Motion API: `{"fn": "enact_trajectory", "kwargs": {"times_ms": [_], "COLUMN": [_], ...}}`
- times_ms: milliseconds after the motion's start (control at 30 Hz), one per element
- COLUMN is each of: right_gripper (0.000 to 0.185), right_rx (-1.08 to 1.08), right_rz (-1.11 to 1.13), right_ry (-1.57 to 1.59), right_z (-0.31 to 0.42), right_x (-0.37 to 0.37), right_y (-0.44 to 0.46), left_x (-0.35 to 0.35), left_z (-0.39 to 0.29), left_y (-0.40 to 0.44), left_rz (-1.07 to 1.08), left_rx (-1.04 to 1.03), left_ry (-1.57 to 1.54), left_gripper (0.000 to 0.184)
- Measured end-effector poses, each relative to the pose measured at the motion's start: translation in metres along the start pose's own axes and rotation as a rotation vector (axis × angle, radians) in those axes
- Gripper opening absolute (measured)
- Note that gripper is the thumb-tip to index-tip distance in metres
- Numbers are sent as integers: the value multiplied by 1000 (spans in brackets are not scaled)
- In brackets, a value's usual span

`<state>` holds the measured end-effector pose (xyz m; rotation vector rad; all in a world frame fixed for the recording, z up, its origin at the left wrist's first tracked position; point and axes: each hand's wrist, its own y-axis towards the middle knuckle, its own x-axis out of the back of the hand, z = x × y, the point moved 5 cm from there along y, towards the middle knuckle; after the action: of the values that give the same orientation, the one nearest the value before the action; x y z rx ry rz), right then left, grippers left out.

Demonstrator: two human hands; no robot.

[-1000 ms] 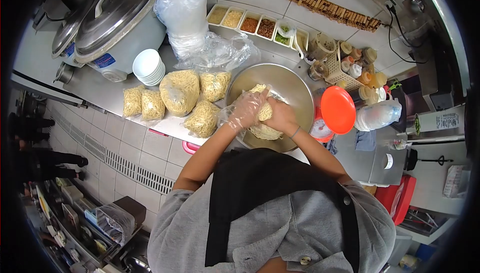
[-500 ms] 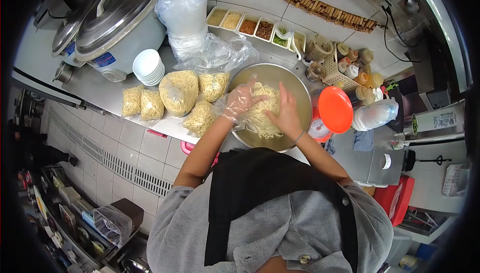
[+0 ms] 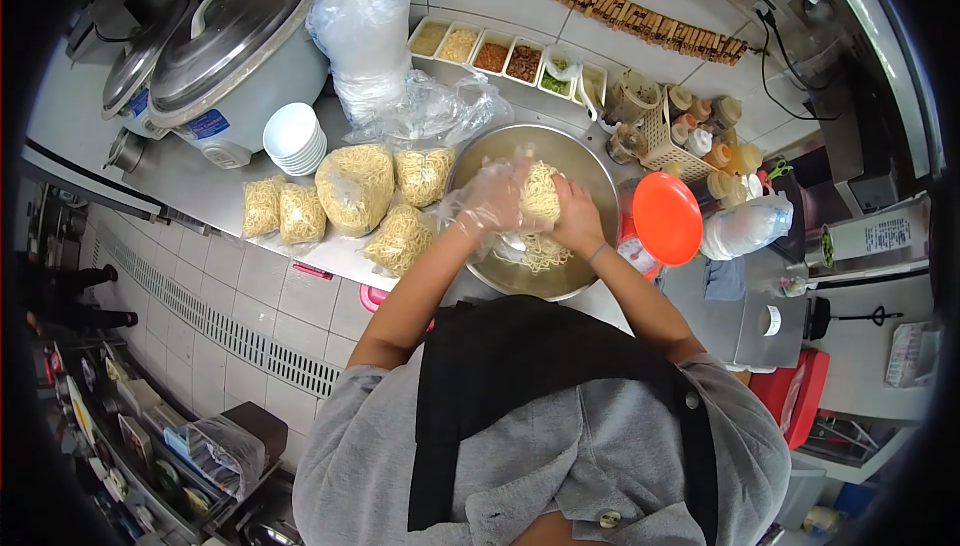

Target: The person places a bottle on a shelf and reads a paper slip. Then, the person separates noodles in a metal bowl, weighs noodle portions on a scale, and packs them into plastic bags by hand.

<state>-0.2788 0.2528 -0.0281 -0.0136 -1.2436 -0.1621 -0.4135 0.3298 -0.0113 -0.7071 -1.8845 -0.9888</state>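
Observation:
Over a wide steel bowl [image 3: 598, 176], my left hand [image 3: 495, 198], in a clear plastic glove, presses the left side of a clump of pale noodles [image 3: 541, 194]. My right hand [image 3: 577, 218], bare, holds the clump from the other side. Loose noodles [image 3: 540, 253] lie in the bowl beneath my hands. Bags of noodles [image 3: 355, 189] stand left of the bowl. A red round scale pan [image 3: 668, 218] is just right of it.
Two lidded cookers [image 3: 240, 56] and stacked white bowls [image 3: 295, 139] stand at left. Behind are plastic bags [image 3: 365, 36], condiment tubs [image 3: 490, 54] and a bottle basket [image 3: 672, 146]. A person's dark-clothed legs [image 3: 85, 296] show at far left.
My hands were apart with the noodles spread between them half a second ago. Now they have closed in and lifted a clump. The person at far left has shifted.

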Motion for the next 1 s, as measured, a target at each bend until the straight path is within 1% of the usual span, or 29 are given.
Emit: {"fn": "enact_trajectory", "kwargs": {"times_ms": [33,67,100,133,167,200,233,267,333,367,400,433,467,500,533,567,600,633,667,700,733,767,800,833,867,900,933,967,1000], "right_gripper": [83,77,77,73,68,68,66,64,64,64,64,67,70,75,75,79,82,82,87,91,91,93,96,96,96,97,97,94,92], "right_rx": [-9,-20,-20,-44,-68,-68,-126,-182,-167,-159,-156,-60,33,99,94,67,41,39,-74,-187,-185,-109,-33,-29,75,178,180,145,110], "right_rz": [-9,-19,-23,20,64,62,95,126,96,71,73,-41,-158,-162,-161,-46,67,65,266,468,470,418,366,370,294,216,216,306,397], "right_ry": [21,43,43,35,27,26,67,107,143,183,184,260,335,277,276,233,189,188,172,156,157,135,114,116,92,66,67,18,-31], "right_z": [-4,-8,-9,-12,-13,-7,1,7,12,14,16,21,25,28,27,26,24,20,9,-1,-5,-4,-2,-3,2,14,21,26,30], "right_x": [1,2,6,9,11,20,32,43,57,64,70,81,94,102,107,105,102,100,83,64,54,43,33,19,10,10,8,1,-2], "right_y": [3,5,7,8,7,7,5,5,4,3,2,3,1,0,-2,-3,-3,-1,1,-1,1,5,8,10,13,15,18,22,25], "left_x": [8,15,18,17,9,4,7,5,17,21,35,47,57,65,67,67,68,69,70,65,59,48,37,27,19,19,14,10,1], "left_z": [-11,-21,-31,-37,-37,-35,-33,-29,-20,-18,-18,-18,-21,-25,-27,-25,-25,-25,-24,-21,-17,-10,-5,-1,4,3,1,0,0], "left_y": [2,4,7,7,7,6,6,7,9,9,11,12,12,13,13,11,8,6,4,1,-3,-3,-7,-11,-14,-15,-17,-19,-19], "left_rz": [48,47,119,191,190,63,-64,-70,-136,-138,-116,-94,-92,-67,-42,-38,-30,-23,-23,91,204,250,250,279,308,307,397,486,483], "left_rx": [-31,-32,-46,-60,-62,-38,-13,-13,-21,-19,35,90,92,91,89,87,16,-55,-56,25,107,118,123,160,194,197,232,266,267], "left_ry": [52,55,145,233,233,148,64,66,-322,-320,-365,-411,-412,-386,-361,-364,-454,-543,-545,-482,-416,-369,-368,-298,-227,-225,-251,-275,-273], "left_gripper": [122,122,116,112,112,104,97,97,88,88,87,86,86,86,85,85,88,91,91,94,98,109,109,114,119,119,124,129,129]}}
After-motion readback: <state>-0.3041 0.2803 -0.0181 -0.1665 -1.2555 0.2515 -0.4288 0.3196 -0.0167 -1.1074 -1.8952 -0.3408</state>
